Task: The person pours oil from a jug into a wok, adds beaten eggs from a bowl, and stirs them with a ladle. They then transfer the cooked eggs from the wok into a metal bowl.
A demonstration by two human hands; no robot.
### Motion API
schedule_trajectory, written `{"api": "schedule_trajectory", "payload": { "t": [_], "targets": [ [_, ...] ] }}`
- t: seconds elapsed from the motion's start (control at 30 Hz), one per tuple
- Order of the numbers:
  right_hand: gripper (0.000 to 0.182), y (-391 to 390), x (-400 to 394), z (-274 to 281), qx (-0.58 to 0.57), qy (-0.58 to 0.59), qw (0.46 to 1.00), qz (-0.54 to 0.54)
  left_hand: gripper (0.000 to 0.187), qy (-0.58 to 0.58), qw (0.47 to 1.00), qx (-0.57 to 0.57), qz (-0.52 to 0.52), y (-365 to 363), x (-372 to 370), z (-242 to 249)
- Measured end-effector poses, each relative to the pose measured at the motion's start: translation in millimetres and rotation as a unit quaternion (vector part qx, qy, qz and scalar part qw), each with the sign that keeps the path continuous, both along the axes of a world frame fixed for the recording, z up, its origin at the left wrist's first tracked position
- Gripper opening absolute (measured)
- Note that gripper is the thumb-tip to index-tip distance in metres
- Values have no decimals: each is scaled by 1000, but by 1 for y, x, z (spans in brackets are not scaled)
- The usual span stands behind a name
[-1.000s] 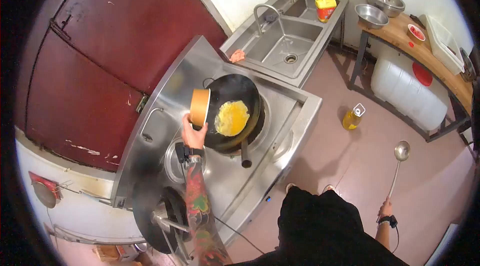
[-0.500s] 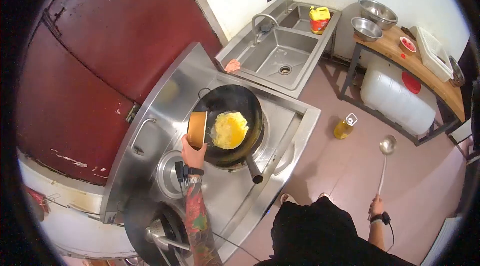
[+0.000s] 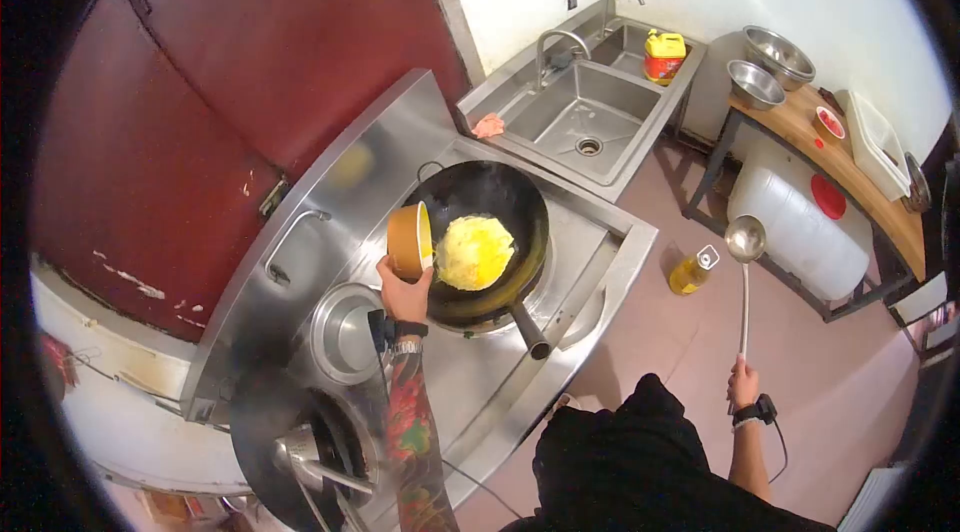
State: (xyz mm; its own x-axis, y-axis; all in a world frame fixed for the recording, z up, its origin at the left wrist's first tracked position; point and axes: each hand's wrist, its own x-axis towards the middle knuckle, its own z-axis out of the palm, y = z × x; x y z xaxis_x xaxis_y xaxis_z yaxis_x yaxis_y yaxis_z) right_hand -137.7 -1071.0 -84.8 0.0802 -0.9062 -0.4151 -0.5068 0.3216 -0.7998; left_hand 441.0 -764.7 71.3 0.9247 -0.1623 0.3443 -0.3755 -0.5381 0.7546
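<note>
My left hand [image 3: 405, 294] is closed around a brown bowl [image 3: 405, 240] with a yellow-smeared inside, tilted at the left rim of the black wok [image 3: 500, 194]. In the wok lies a round of yellow egg [image 3: 476, 252], paler at its edges. The wok sits on the steel stove [image 3: 470, 387], its handle [image 3: 530, 330] pointing toward me. Out to the right, over the floor, my right hand [image 3: 742, 384] grips the long handle of a metal ladle [image 3: 746, 240], bowl end up and away from me.
A metal pot [image 3: 347, 334] is set in the stove left of my forearm; a second wok [image 3: 262, 442] holds metal utensils. Beyond stands a double sink [image 3: 600, 112]. An oil bottle [image 3: 688, 275] is on the floor near a wooden table [image 3: 800, 127] bearing bowls and a white basket [image 3: 878, 147].
My right hand has raised the ladle and brought it inward. The bowl in my left hand has turned, so its inside now shows more. The whole view has shifted slightly.
</note>
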Motion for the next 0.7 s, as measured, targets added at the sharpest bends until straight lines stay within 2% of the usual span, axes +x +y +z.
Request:
{"api": "schedule_trajectory", "payload": {
  "t": [0.1,0.13,0.17,0.23,0.3,0.37,0.43,0.47,0.5,0.53,0.57,0.6,0.7],
  "targets": [
    [50,-11,21,19,4,-17,999,27,69,27,998,-51,32,8,11,-18],
    [48,-20,28,19,9,-36,998,43,68,132,975,-173,51,10,19,-24],
    [46,-27,33,19,15,-52,997,60,68,233,926,-290,68,14,23,-31],
    [44,-37,57,41,22,-72,993,88,65,276,903,-311,110,16,17,-32],
    [41,-54,82,67,29,-93,988,117,62,323,844,-426,45,13,11,-33],
    [37,-68,99,77,13,-112,982,153,60,330,839,-429,59,7,-3,-23],
    [37,-83,107,69,6,-136,975,174,57,329,790,-516,33,2,-13,-15],
    [37,-87,107,67,51,-146,971,182,54,351,768,-534,45,3,-9,-23],
    [37,-93,112,68,92,-158,965,190,54,345,770,-535,48,0,-13,-17],
    [37,-104,107,59,93,-161,963,196,56,350,757,-551,22,-4,-21,-11],
    [40,-118,95,46,105,-102,961,236,57,353,743,-569,-2,-8,-29,-6],
    [43,-125,99,53,116,-40,953,276,57,346,743,-573,17,-11,-32,-5],
    [45,-127,108,62,123,-42,961,243,57,330,753,-569,10,-16,-45,-6]
  ]
}}
